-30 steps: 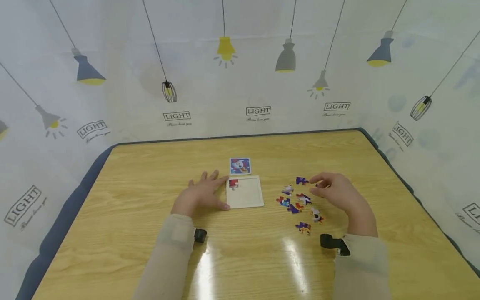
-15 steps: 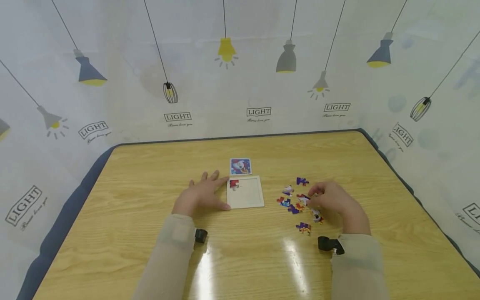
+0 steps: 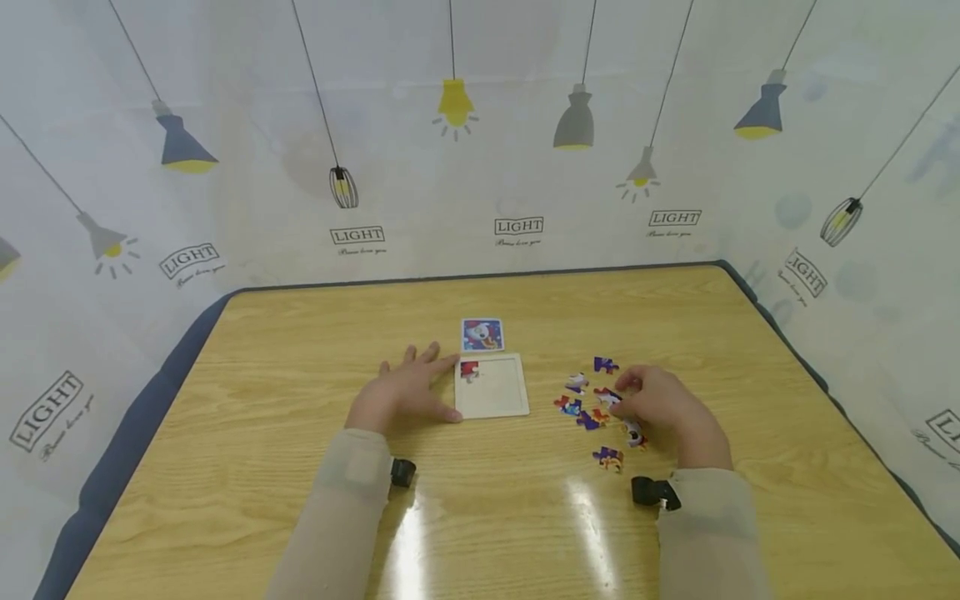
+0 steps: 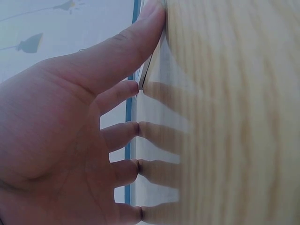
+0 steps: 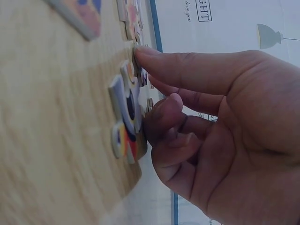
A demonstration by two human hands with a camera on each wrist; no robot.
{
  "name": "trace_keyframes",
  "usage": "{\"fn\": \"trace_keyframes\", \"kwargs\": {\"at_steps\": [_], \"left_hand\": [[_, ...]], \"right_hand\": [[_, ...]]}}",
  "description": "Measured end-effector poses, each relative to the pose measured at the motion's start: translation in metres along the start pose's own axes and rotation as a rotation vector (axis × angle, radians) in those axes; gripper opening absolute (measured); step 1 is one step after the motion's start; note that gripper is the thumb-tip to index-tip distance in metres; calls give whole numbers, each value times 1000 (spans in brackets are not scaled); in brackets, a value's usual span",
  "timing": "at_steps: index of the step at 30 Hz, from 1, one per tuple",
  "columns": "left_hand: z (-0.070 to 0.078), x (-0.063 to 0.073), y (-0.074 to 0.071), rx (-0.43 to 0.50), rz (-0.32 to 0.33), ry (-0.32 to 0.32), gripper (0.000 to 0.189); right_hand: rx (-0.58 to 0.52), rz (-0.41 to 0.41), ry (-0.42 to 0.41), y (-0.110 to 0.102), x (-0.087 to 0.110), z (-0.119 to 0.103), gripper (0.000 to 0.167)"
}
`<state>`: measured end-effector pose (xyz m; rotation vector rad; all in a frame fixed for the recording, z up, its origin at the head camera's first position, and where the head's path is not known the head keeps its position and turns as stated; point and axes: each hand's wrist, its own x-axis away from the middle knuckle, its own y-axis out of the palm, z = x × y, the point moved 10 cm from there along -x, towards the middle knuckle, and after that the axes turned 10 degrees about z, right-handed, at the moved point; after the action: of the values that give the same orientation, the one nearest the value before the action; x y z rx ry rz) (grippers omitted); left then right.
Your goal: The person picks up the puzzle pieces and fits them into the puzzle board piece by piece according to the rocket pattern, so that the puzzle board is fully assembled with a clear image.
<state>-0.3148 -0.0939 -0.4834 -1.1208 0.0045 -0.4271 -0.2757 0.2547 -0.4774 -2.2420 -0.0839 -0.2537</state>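
Observation:
My left hand lies spread on the table, thumb and index fingertips at the left edge of a cream puzzle tray. One red-and-grey puzzle piece sits in the tray's upper left corner. In the left wrist view the thumb reaches along the tray's edge. To the right, my right hand bends over the scattered pieces, thumb and index finger pinching a white-and-red puzzle piece. Close under its curled fingers lies a piece with a black eye.
Behind the tray lies a small picture card with a white cartoon animal. Several loose pieces surround the right hand, among them a purple one and a purple-orange one. A lamp-printed cloth hangs beyond the wooden table.
My right hand has moved from beside the far purple piece toward me, onto the white-and-red piece, where it has since stayed almost still. The left hand keeps its place at the tray.

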Motion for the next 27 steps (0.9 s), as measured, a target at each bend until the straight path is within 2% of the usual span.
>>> {"fn": "trace_keyframes", "kwargs": {"at_steps": [8, 19, 27], "left_hand": [[-1, 0, 2, 2, 0, -1, 105], [1, 1, 0, 0, -1, -7, 104], [1, 2, 0, 3, -6, -14, 103]], "right_hand": [[-30, -4, 4, 3, 0, -1, 28], [-9, 20, -25, 1, -1, -9, 32], [15, 42, -41, 0, -2, -17, 17]]}}
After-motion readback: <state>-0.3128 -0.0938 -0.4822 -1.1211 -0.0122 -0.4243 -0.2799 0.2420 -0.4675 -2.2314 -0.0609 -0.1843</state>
